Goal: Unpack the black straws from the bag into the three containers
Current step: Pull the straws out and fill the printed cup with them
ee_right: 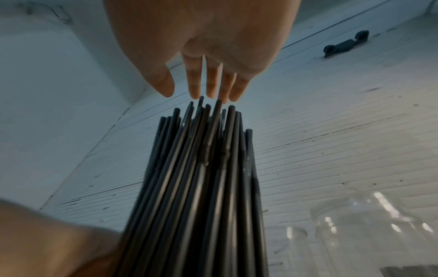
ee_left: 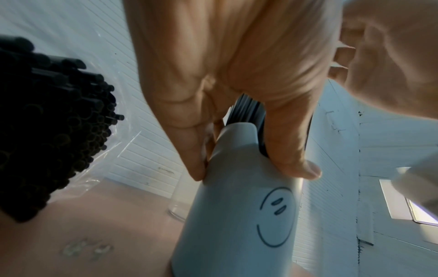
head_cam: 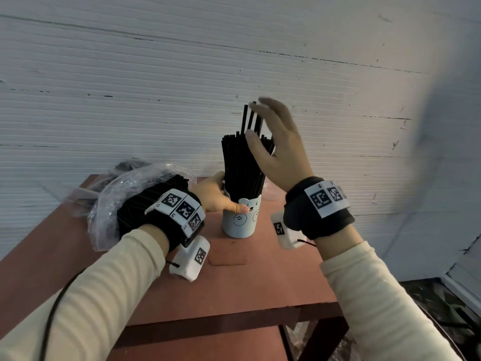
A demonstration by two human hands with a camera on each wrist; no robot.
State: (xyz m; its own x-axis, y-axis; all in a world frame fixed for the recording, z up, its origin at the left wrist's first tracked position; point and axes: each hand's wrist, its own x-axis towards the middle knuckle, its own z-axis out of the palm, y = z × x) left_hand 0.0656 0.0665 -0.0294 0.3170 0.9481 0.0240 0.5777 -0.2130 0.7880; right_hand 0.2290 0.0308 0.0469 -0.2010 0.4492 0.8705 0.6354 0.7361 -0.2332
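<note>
The left hand gripped the pale blue cup on the tabletop, thumb and fingers curled round its upper wall just below the rim, while the right hand hovered with fingers straight and holding nothing, fingertips just above the tallest black straws standing upright in that cup. The straws appeared light, thin, smooth and easily bent, so they were best taken as a loose bundle near mid-length and settled by light taps on their tops. Further back, the clear plastic bag held many more straws, beside a clear jar.
</note>
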